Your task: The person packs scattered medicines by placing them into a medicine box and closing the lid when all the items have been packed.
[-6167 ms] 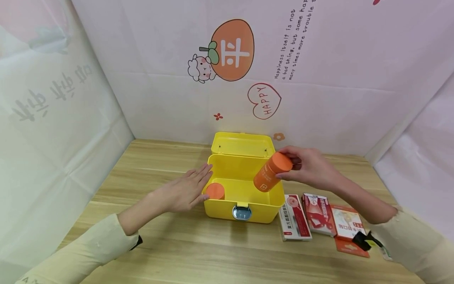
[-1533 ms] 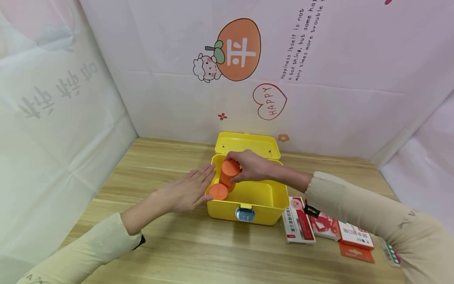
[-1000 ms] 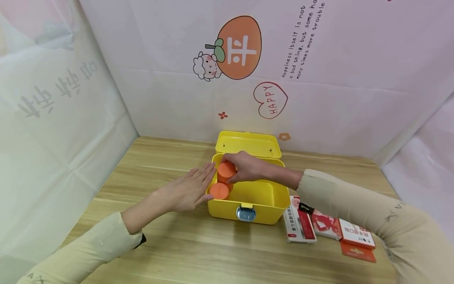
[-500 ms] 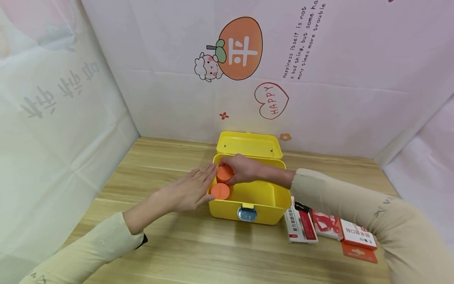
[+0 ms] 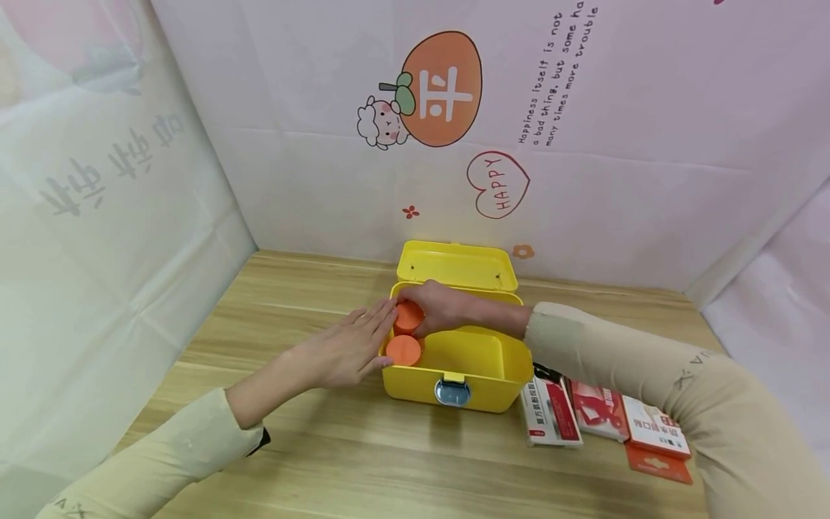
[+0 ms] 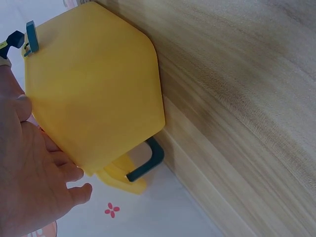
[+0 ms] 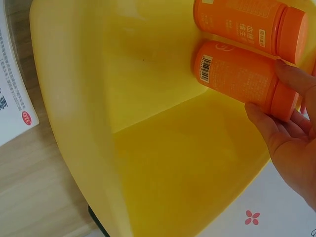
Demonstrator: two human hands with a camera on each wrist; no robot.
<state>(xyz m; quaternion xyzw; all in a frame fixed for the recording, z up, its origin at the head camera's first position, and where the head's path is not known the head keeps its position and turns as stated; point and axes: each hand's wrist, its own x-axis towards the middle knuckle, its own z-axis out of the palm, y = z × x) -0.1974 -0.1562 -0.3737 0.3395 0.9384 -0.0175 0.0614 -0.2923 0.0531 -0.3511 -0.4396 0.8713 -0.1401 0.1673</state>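
Observation:
A yellow box (image 5: 480, 391) stands on the table with its lid raised. Two orange bottles are upright inside at its left end. The front bottle (image 5: 404, 351) has its lid up near the rim; the back bottle (image 5: 409, 317) stands close beside it. My right hand (image 5: 443, 308) reaches into the box and grips the back bottle, fingers and thumb around its cap end (image 7: 285, 101) in the right wrist view. My left hand (image 5: 340, 347) rests with extended fingers against the left rim. In the left wrist view, that hand (image 6: 34, 177) touches the box's end wall (image 6: 94, 89).
On the wooden table (image 5: 389, 468), right of the box, lie a white-and-red medicine box (image 5: 550, 414), a red box (image 5: 598, 412) and an orange-and-white packet (image 5: 655, 432). The right sleeve covers part of them. The raised lid (image 5: 457, 265) stands near the back cloth.
My right hand has carried the orange bottle from above the box's right side to its back left corner and lowered it beside the other bottle. My left hand has stayed at the rim.

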